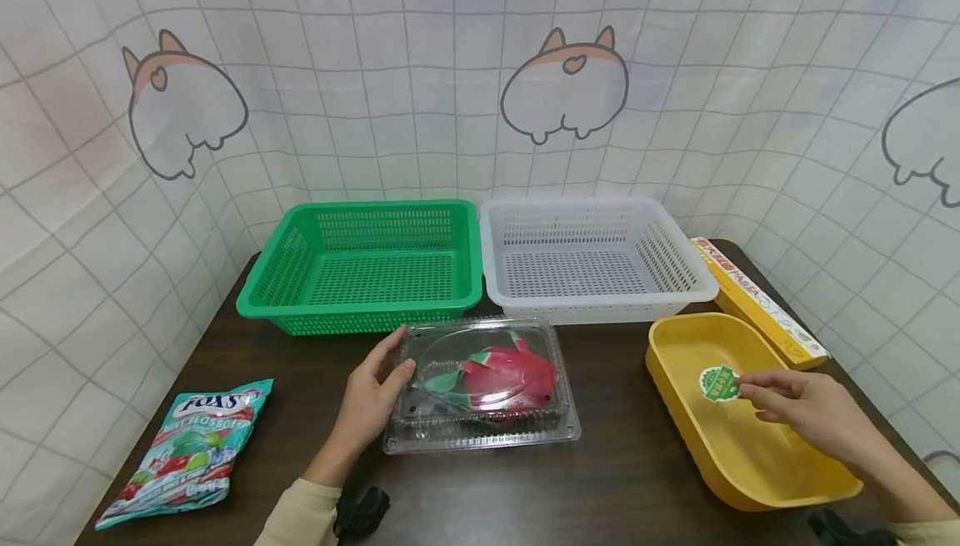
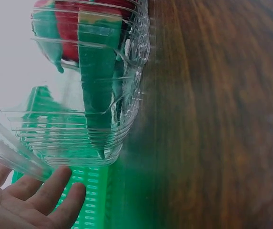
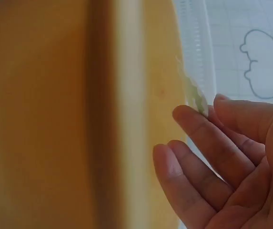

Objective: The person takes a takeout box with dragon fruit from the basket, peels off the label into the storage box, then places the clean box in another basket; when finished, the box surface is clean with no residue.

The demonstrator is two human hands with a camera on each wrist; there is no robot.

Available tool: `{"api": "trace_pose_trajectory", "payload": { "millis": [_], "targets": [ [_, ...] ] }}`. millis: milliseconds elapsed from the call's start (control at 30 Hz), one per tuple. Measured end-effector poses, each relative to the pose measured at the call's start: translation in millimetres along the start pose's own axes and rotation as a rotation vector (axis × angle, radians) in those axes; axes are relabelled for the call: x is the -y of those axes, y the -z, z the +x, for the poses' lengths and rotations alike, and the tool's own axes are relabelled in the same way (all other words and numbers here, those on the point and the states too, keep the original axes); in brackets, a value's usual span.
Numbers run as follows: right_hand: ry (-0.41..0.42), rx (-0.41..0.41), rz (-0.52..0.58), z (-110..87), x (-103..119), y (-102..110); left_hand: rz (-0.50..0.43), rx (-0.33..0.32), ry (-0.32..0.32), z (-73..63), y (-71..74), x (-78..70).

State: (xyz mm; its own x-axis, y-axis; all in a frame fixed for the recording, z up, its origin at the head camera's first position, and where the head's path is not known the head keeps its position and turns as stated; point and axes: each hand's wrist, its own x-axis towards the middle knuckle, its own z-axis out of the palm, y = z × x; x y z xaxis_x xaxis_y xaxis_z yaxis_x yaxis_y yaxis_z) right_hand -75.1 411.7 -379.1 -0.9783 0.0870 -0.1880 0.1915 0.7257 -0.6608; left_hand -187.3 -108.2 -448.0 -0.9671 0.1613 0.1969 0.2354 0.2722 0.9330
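A clear plastic clamshell box lies in front of me with a red and green dragon fruit inside. My left hand holds the box at its left side, the thumb on top; in the left wrist view, the fingers lie under a slanting clear flap of the lid. Over a yellow basin, my right hand pinches a round green and white sticker between thumb and fingertips. From the right wrist, that sticker shows nearly edge-on.
Behind the clamshell stand a green basket and a white basket, side by side. On the left lies a teal FOX'S candy bag. A long yellow box rests along the right, beyond the basin. Patterned white cloth surrounds the dark wooden table.
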Motion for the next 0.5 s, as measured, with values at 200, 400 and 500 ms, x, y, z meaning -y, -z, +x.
{"api": "trace_pose_trajectory", "payload": {
  "millis": [200,400,500],
  "targets": [
    [-0.043,0.03,-0.07,4.9,-4.7,-3.6,0.006,0.006,0.007,0.8,0.5,0.5],
    [-0.042,0.068,-0.045,9.5,-4.8,-7.7,0.019,0.01,0.018,0.7,1.0,0.6],
    [-0.047,0.115,-0.014,11.9,-6.8,-10.7,0.022,0.014,0.012,1.0,1.0,0.6]
  ]
}}
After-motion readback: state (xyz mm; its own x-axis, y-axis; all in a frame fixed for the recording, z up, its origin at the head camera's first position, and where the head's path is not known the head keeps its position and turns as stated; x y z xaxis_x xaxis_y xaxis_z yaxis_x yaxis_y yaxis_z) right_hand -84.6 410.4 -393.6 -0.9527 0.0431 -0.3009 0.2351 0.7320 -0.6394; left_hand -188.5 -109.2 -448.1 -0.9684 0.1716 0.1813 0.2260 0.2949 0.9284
